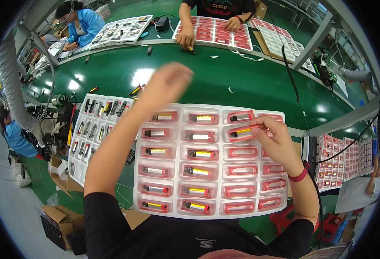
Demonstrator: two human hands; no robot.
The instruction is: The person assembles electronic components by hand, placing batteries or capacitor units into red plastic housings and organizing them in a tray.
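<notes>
A white moulded tray with rows of pockets lies in front of me. The pockets in its left columns hold red plastic shells with black, yellow and silver parts in them, such as one filled shell. Lower in its right columns the red shells have no such parts inside. My right hand pinches the end of a red shell with a black and yellow part in it, slightly tilted at its pocket. My left hand is over the green belt beyond the tray, its fingers smeared by motion.
A second white tray of dark and yellow parts stands at left. Across the green belt, a co-worker's hand is by a small dark part. Metal posts and a black coiled cable rise at right. Boxes stand lower left.
</notes>
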